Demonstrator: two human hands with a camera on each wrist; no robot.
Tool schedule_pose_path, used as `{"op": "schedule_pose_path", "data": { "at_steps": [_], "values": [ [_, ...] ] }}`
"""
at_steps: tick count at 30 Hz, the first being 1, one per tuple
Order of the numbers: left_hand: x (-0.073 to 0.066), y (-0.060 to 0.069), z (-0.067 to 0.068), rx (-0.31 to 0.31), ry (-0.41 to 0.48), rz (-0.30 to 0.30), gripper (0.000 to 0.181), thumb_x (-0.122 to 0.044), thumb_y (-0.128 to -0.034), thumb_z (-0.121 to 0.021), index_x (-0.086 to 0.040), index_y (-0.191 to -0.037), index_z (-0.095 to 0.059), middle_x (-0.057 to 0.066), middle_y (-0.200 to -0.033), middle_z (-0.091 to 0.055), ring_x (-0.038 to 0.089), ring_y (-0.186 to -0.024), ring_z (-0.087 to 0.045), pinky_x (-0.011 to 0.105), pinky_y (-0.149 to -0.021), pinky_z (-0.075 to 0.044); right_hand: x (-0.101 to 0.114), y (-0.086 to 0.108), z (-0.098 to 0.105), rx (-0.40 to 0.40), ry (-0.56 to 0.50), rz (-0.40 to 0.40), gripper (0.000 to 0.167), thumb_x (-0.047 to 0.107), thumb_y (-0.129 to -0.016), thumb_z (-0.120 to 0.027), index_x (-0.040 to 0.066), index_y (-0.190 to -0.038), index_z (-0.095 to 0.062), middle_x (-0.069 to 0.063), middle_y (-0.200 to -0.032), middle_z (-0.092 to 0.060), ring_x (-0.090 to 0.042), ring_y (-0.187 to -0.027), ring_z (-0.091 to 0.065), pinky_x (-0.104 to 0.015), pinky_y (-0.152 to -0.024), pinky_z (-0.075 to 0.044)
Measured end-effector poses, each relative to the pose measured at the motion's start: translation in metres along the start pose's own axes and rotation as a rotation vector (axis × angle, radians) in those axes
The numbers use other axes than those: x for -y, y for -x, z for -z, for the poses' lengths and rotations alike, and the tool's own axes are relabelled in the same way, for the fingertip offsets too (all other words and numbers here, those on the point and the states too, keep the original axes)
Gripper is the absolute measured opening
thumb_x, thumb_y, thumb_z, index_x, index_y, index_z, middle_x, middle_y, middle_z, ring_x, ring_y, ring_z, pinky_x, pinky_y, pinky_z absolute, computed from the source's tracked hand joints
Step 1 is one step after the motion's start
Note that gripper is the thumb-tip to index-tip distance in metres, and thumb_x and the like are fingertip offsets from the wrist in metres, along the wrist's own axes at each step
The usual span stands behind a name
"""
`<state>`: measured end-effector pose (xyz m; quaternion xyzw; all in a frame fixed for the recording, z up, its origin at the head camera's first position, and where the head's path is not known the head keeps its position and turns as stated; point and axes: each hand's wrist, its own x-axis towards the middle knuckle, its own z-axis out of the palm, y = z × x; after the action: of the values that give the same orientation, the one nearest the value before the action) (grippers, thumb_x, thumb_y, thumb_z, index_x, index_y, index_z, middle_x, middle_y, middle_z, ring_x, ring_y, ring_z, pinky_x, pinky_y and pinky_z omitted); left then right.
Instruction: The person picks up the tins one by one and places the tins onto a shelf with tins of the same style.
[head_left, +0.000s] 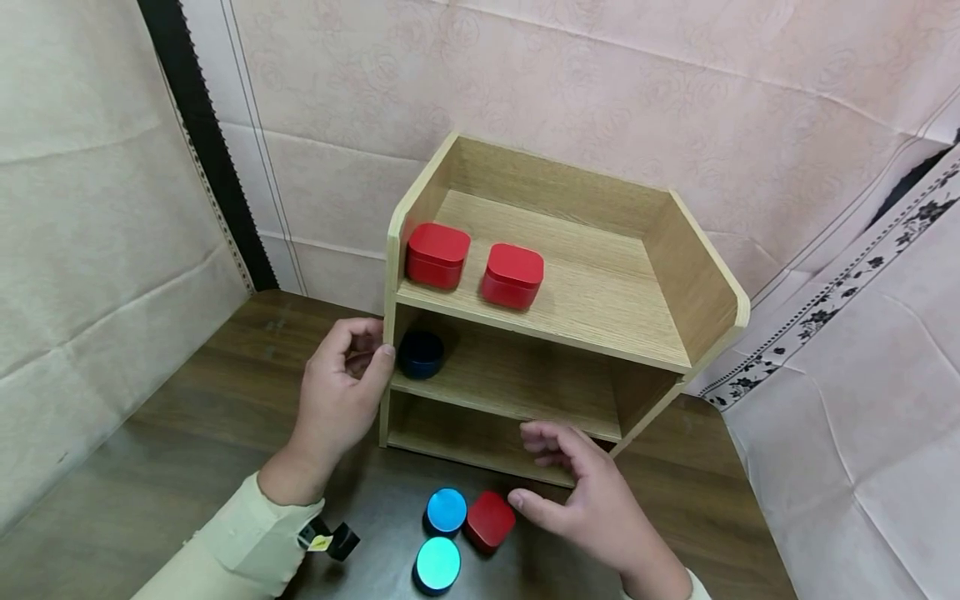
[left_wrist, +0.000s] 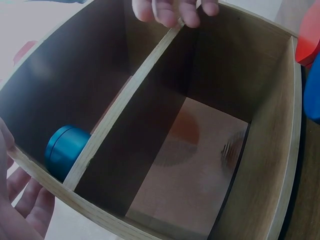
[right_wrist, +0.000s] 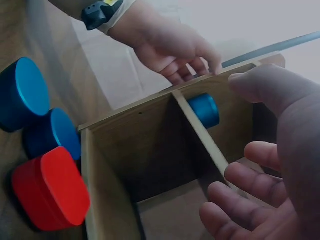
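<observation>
My left hand (head_left: 337, 387) is at the left side panel of a wooden shelf unit (head_left: 517, 329). Its thumb touches the panel's front edge, while the loosely bent fingers stay outside. Just inside, a round blue tin (left_wrist: 67, 150) sits at the left end of the middle shelf. My right hand (head_left: 581, 492), fingers spread and relaxed, hovers before the lower shelf with nothing in it. Near its thumb is a red rounded-square tin (head_left: 491, 522) on the table. Two round blue tins, one farther (head_left: 446, 511) and one nearer (head_left: 437, 565), stand left of the red one.
Two more red tins, a left one (head_left: 438, 255) and a right one (head_left: 513, 276), stand on the top shelf's left half. Pale patterned cloth (head_left: 562, 100) hangs behind and beside the dark wooden table (head_left: 217, 417). A small black device (head_left: 328, 538) is on the left cuff.
</observation>
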<state>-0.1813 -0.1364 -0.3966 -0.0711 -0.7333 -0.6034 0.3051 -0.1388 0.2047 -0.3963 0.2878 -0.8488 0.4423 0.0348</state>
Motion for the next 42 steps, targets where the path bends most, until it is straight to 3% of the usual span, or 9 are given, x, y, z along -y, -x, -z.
{"op": "schedule_pose_path", "data": {
  "at_steps": [15, 23, 27, 34, 42],
  "values": [
    [-0.001, 0.000, 0.000, 0.009, 0.010, 0.004, 0.023, -0.010, -0.1073, -0.072, -0.005, -0.130, -0.070, 0.008, -0.115, -0.072, 0.014, -0.110, -0.069, 0.014, -0.098, -0.056, -0.028, 0.011, -0.019, 0.164, -0.037, -0.088, 0.071, 0.029, -0.092, -0.095, 0.033, -0.153, -0.059, 0.007, -0.150, -0.067, -0.016, -0.134, -0.067, -0.038, -0.108, -0.062],
    [0.000, 0.000, 0.001, 0.012, -0.001, 0.009, 0.025, -0.011, -0.1070, -0.073, -0.006, -0.131, -0.069, 0.007, -0.116, -0.072, 0.014, -0.110, -0.069, 0.014, -0.098, -0.056, -0.043, 0.012, -0.027, 0.185, -0.064, -0.079, 0.074, 0.029, -0.092, -0.096, 0.031, -0.156, -0.057, -0.007, -0.155, -0.065, -0.031, -0.139, -0.065, -0.039, -0.110, -0.061],
    [0.000, 0.000, 0.001, 0.012, 0.001, 0.009, 0.025, -0.010, -0.1066, -0.073, -0.005, -0.131, -0.069, 0.006, -0.116, -0.072, 0.015, -0.110, -0.069, 0.014, -0.098, -0.056, -0.051, 0.014, -0.030, 0.190, -0.077, -0.082, 0.076, 0.030, -0.092, -0.096, 0.029, -0.157, -0.057, -0.008, -0.157, -0.064, -0.033, -0.140, -0.064, -0.039, -0.111, -0.061],
    [0.000, 0.000, 0.001, 0.006, 0.007, 0.008, 0.025, -0.009, -0.1059, -0.073, -0.005, -0.130, -0.069, 0.006, -0.115, -0.071, 0.015, -0.109, -0.069, 0.014, -0.098, -0.057, -0.060, 0.016, -0.035, 0.206, -0.078, -0.091, 0.078, 0.033, -0.093, -0.095, 0.014, -0.158, -0.057, -0.009, -0.156, -0.064, -0.036, -0.140, -0.063, -0.039, -0.111, -0.061],
    [0.000, 0.000, 0.000, 0.011, 0.009, 0.011, 0.025, -0.009, -0.1063, -0.073, -0.005, -0.130, -0.069, 0.006, -0.116, -0.071, 0.015, -0.110, -0.069, 0.014, -0.098, -0.057, -0.071, 0.018, -0.040, 0.217, -0.091, -0.074, 0.080, 0.033, -0.094, -0.094, 0.011, -0.160, -0.055, -0.011, -0.155, -0.064, -0.036, -0.138, -0.062, -0.040, -0.111, -0.061]
  ]
}}
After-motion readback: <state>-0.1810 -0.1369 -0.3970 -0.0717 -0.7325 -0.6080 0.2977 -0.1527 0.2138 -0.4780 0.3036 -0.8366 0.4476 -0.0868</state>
